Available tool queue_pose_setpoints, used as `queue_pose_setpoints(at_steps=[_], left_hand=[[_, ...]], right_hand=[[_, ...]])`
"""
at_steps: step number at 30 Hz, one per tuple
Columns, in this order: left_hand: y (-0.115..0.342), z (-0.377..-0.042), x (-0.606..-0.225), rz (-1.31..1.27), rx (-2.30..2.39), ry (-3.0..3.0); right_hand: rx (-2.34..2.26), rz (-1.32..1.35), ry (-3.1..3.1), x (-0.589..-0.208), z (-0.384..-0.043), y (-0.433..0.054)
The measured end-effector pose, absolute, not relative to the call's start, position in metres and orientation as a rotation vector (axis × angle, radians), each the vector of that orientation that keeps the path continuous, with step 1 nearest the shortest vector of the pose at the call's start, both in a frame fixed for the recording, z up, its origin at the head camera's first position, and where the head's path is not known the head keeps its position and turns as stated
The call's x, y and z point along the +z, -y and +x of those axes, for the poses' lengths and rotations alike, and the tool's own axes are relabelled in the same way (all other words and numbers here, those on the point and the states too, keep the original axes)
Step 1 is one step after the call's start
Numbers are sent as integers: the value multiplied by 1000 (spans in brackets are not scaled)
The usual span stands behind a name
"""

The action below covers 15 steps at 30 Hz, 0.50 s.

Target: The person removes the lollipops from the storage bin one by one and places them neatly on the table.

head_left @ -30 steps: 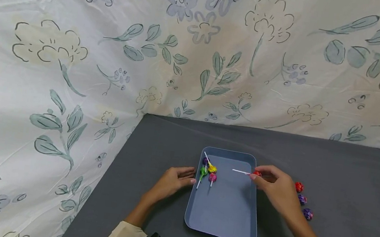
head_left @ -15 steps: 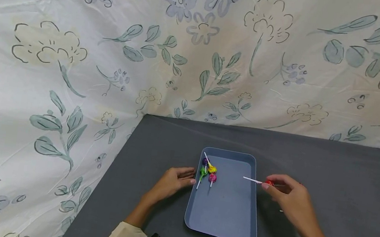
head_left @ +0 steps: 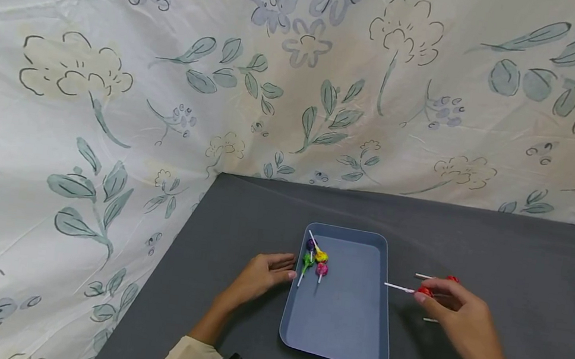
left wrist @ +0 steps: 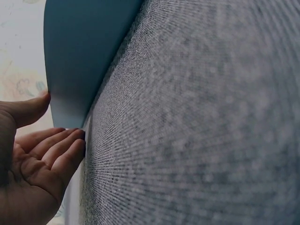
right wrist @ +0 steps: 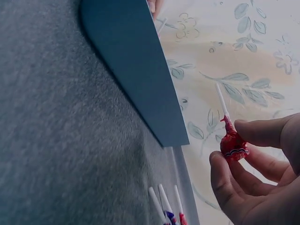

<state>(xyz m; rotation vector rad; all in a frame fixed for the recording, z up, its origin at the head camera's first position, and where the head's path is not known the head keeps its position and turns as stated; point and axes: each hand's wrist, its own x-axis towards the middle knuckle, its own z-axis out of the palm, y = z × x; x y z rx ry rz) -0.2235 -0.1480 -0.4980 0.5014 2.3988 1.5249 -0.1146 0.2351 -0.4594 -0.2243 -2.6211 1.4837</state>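
Observation:
My right hand [head_left: 464, 321] pinches a red-wrapped lollipop [head_left: 424, 291] by its head, just right of the tray, its white stick pointing left. The right wrist view shows that lollipop [right wrist: 233, 144] between thumb and fingertips, raised above the table. At the blue-grey tray's [head_left: 336, 329] left side rests my left hand [head_left: 262, 275], fingers extended against the outer wall. Inside the tray's upper left lie a purple lollipop [head_left: 311, 245], a yellow one [head_left: 321, 257], a green one [head_left: 307, 258] and a pink one [head_left: 322, 269], close together.
Another red lollipop [head_left: 452, 278] lies on the dark grey cloth [head_left: 537, 294] beyond my right hand. A white stick [head_left: 430, 320] shows beneath that hand. Low in the right wrist view are three sticks, one with a blue-purple wrapper [right wrist: 171, 217]. Floral fabric [head_left: 331, 89] hangs behind.
My right hand has drawn back rightward and slightly nearer with the red lollipop, from over the tray's right rim to outside it. The left hand and tray have stayed put.

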Motion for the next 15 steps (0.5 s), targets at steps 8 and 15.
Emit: queue_pose_setpoints(at_steps=[8, 15], left_hand=[[147, -223, -497, 488, 1523, -2397], [147, -223, -496, 485, 1524, -2394]], right_hand=[[1373, -360, 2706, -466, -103, -245], [1374, -434, 2741, -474, -97, -253]])
